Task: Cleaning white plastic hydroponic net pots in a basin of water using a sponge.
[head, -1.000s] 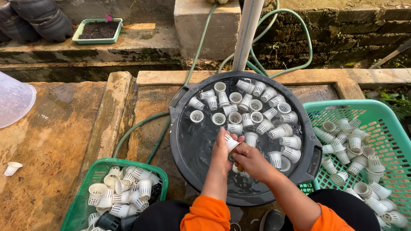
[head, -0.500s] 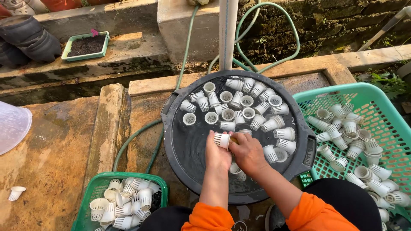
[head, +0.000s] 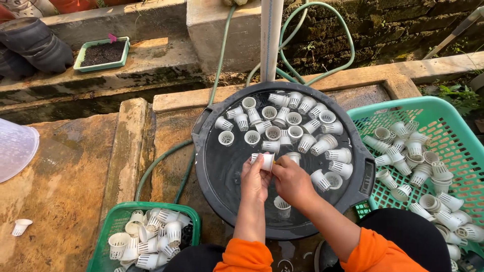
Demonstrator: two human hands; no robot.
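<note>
1. My left hand (head: pixel 255 180) has its grip closed around a small white slotted plastic net cup (head: pixel 264 161), fingers wrapped round the cup's body so it lies sideways, its open end turned away from my right hand.
2. My right hand (head: pixel 291 182) sits just beside that grip, fingertips pinched against the near end of the same cup; both hands touch it.
3. The held cup hangs above the dark water inside a round black plastic tub (head: pixel 212 166).
4. Beyond the grip, a cluster of loose white net cups (head: pixel 295 126) floats in the far half of the tub; one more cup (head: pixel 282 205) floats under my wrists.
5. To the right of the grip stands a large green plastic mesh basket (head: pixel 454 131) holding more cups.
6. Below and left of the grip, a smaller green basket (head: pixel 113 221) is heaped with cups.
7. A green hose (head: pixel 161 161) curves along the concrete left of the tub.
</note>
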